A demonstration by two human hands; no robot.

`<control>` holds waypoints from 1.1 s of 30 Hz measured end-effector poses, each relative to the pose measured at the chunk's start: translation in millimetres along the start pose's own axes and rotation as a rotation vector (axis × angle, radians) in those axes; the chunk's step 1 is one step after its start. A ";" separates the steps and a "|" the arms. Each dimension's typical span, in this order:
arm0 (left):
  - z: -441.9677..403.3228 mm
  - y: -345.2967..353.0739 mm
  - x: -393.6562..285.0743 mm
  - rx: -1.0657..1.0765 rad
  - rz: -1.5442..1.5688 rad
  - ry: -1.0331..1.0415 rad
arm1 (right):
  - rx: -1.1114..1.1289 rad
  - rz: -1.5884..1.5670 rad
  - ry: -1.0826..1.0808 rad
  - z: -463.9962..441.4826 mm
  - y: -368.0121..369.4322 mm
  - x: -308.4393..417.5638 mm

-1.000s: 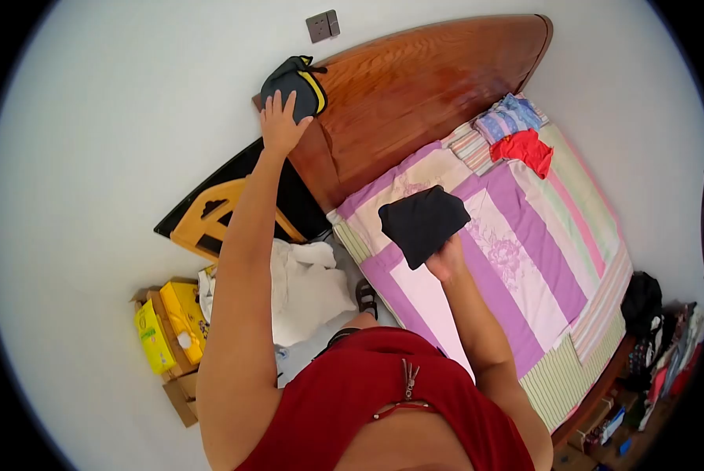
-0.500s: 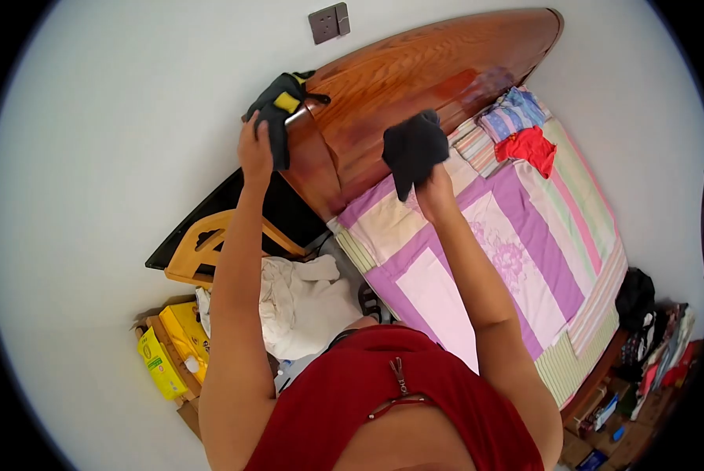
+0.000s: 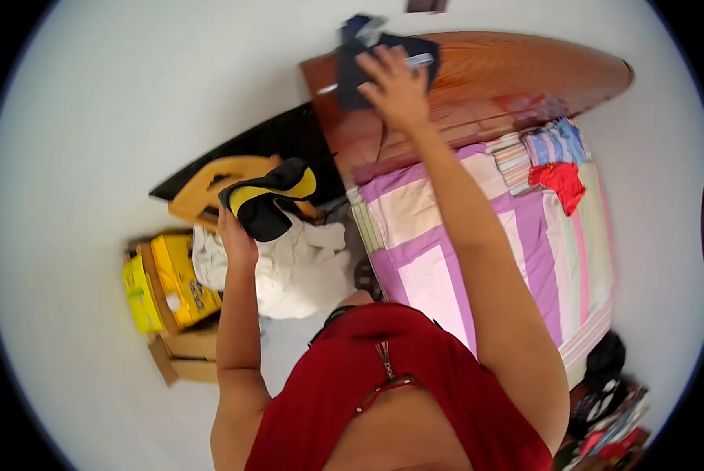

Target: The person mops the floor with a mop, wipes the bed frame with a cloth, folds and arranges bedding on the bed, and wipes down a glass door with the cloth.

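My left hand [image 3: 239,242] grips a black cloth piece with a broad yellow band [image 3: 273,192], which curves upward over the wooden chair back. What kind of garment or cover it is, I cannot tell. My right hand [image 3: 400,90] reaches up to the headboard [image 3: 509,78], its fingers spread over a dark navy cloth [image 3: 356,74] draped at the headboard's left end. The cloth is slightly blurred, shows a pale label-like patch, and its lower part is partly hidden by the hand.
A bed with a purple-and-white checked sheet [image 3: 477,212] lies to the right, with folded striped cloths [image 3: 554,145] and a red cloth [image 3: 560,185] on it. White fabric [image 3: 297,267] is heaped near the wooden chair back [image 3: 202,184]. Yellow packages [image 3: 181,279] sit in cardboard at left.
My left hand has come down from the headboard's end with the black-and-yellow cloth. My right hand, earlier holding a dark cloth above the bed, has moved up and left to the headboard and opened.
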State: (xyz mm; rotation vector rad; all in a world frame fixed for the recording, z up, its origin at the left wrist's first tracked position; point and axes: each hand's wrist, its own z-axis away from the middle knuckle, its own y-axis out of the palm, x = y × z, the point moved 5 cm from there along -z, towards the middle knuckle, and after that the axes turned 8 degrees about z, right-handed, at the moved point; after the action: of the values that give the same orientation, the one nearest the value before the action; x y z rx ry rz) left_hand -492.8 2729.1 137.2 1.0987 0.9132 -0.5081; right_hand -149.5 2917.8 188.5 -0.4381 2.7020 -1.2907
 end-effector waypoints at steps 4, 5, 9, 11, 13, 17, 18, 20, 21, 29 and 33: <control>43.2 -77.5 -13.5 -0.192 -0.401 0.022 | -0.033 0.089 0.199 8.5 4.7 -85.9; 55.6 -90.3 -18.7 -0.284 -0.531 0.014 | -0.018 0.140 0.239 9.9 13.0 -106.2; 89.9 -144.5 -24.9 -0.463 -0.519 0.004 | -0.122 0.161 0.350 7.4 26.5 -97.5; 95.8 -143.7 -37.3 -0.616 -0.442 0.013 | -0.120 0.065 0.267 3.5 26.8 -51.8; 86.8 -142.2 -43.1 -0.664 -0.366 0.071 | -0.119 -0.104 0.177 5.2 20.9 4.2; 28.9 -119.7 -50.9 -0.622 -0.307 0.263 | -0.078 -0.140 0.157 10.0 14.3 23.6; 9.7 -106.7 -49.8 -0.614 -0.354 0.319 | -0.059 -0.134 0.134 11.4 12.3 20.9; -35.9 -87.8 -29.6 -0.525 -0.436 0.407 | -0.045 -0.130 0.069 13.9 9.3 14.4; -62.3 -82.2 -12.3 -0.521 -0.619 0.390 | -0.037 -0.127 0.032 14.1 8.1 11.1; -152.1 -2.2 113.6 -0.035 -1.510 0.278 | 0.026 -0.085 -0.004 12.8 -1.6 4.6; -147.0 -8.7 105.5 0.048 -1.455 0.444 | 0.098 0.076 -0.040 20.6 -11.3 -47.3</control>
State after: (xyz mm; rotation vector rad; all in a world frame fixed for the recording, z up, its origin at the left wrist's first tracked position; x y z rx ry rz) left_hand -495.9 2868.3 21.3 0.4017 2.0629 -1.4866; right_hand -97.4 2910.3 183.3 -0.3437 2.5828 -1.3717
